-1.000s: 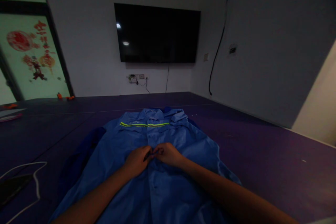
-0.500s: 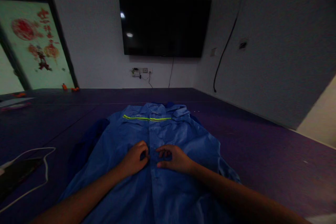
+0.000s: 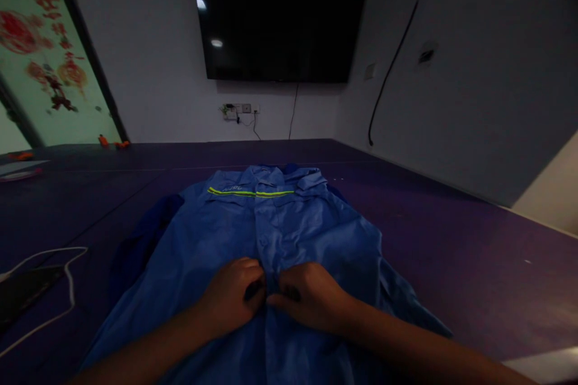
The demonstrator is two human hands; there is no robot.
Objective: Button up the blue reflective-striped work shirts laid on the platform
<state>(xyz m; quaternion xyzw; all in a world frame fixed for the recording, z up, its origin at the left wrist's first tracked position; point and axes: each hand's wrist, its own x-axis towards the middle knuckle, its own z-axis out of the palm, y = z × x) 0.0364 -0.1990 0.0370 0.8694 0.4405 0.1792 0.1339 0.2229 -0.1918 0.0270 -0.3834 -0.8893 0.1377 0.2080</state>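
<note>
A blue work shirt (image 3: 221, 228) lies spread on its back, collar away from me, with a yellow-green stripe across its chest and a buttoned front strip down the middle. My left hand (image 3: 235, 292) is closed in a pinch on the left edge of that front strip. Facing it from the other side, my right hand (image 3: 313, 298) has thumb and fingers drawn together on the strip's right edge. The fingertips of both hands almost meet, and the button between them is hidden. Darker blue cloth (image 3: 144, 237) shows beside and behind the shirt.
Purple matting (image 3: 433, 240) lies under the shirt. At the left is a dark phone-like device (image 3: 31, 292) with a white cable (image 3: 70, 283). A television (image 3: 280, 18) hangs on the far wall, and small orange objects (image 3: 121, 145) lie by the glass door (image 3: 58, 66).
Both hands have moved down the shirt front, towards me. My right hand's fingers, apart before, have closed onto the front strip. The view has tilted slightly downward.
</note>
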